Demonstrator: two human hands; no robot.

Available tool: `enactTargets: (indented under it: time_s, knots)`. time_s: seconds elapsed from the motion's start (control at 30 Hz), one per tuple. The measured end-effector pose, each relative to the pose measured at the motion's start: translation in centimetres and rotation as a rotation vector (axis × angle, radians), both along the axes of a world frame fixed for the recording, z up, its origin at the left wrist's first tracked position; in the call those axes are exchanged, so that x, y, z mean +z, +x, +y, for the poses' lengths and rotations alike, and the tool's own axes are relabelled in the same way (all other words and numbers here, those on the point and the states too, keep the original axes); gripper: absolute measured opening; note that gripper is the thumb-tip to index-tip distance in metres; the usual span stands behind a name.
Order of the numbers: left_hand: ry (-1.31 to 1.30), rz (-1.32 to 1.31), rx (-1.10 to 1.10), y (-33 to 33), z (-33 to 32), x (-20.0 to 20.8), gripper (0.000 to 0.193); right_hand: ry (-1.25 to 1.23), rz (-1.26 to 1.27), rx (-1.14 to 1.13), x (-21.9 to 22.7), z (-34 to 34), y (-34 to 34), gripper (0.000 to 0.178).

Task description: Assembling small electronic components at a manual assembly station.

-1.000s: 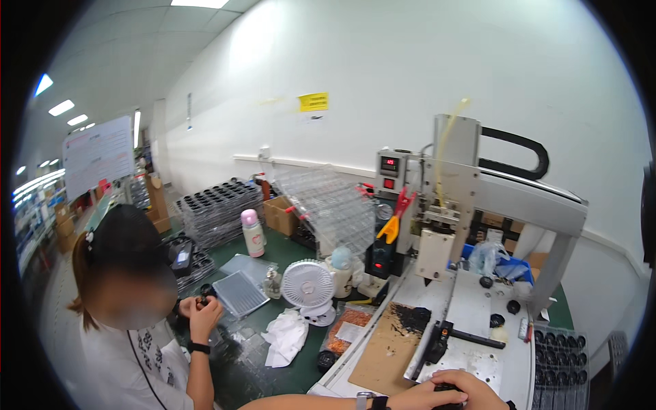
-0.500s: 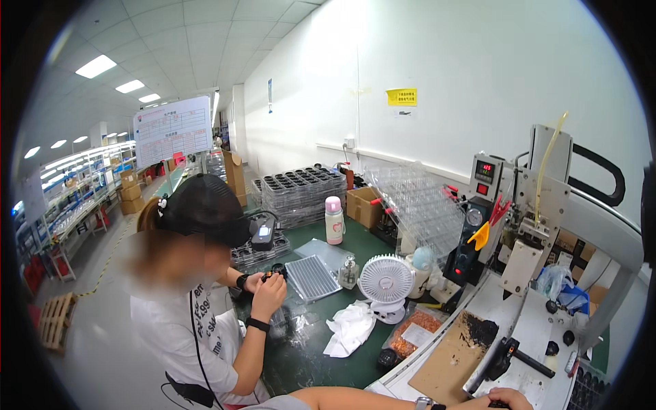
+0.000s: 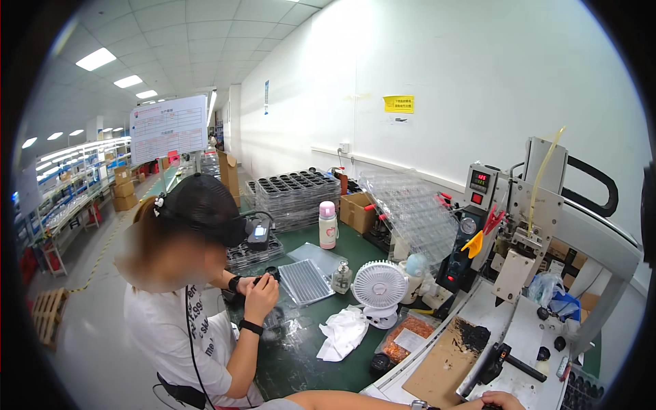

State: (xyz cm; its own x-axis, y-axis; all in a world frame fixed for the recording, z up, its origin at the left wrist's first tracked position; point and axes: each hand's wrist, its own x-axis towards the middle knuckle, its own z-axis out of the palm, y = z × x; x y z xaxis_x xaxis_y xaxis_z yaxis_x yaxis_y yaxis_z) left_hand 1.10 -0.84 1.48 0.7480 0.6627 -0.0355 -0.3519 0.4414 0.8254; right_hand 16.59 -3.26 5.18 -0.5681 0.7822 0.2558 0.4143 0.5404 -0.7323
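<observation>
My left forearm comes in along the lower edge, with a watch (image 3: 419, 405) at its wrist. The fingers of my left hand (image 3: 502, 398) are curled around a small black part (image 3: 491, 406), mostly cut off by the picture's edge, so its kind is unclear. My right hand cannot be made out. Just beyond my hand, a black fixture with a long bar handle (image 3: 525, 366) lies on the white machine bed (image 3: 523, 391). To its left is a brown board (image 3: 432, 372) bearing a heap of black crumbs (image 3: 473, 336).
A bench press (image 3: 512, 270) with a hanging pointed tip rises at the right. Beside the board lie a bag of orange pieces (image 3: 408, 335), a white fan (image 3: 380, 285) and a white cloth (image 3: 344, 333). At the left, a co-worker's hands (image 3: 260, 295) hold a small black round part (image 3: 272, 273).
The whole view has shifted slightly, with the machine sitting a little lower and further left. The co-worker's fingers have moved slightly on their black part. My left hand remains at the lower edge.
</observation>
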Motion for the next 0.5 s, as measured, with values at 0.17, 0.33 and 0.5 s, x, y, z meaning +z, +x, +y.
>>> enactTargets:
  time_s: [0.17, 0.33, 0.5]
  knots:
    - [0.053, -0.042, 0.003, 0.3, 0.2, -0.3, 0.020, 0.017, -0.024, -0.021, 0.5, -0.2, -0.1, 0.059]
    - [0.050, -0.023, 0.020, -0.6, 0.0, -0.2, 0.019, 0.031, 0.022, 0.021, 0.0, 0.3, -0.7, 0.060]
    - [0.039, -0.011, 0.029, -0.2, -0.1, -0.1, 0.018, 0.045, 0.004, 0.006, 0.1, 0.0, -0.4, 0.060]
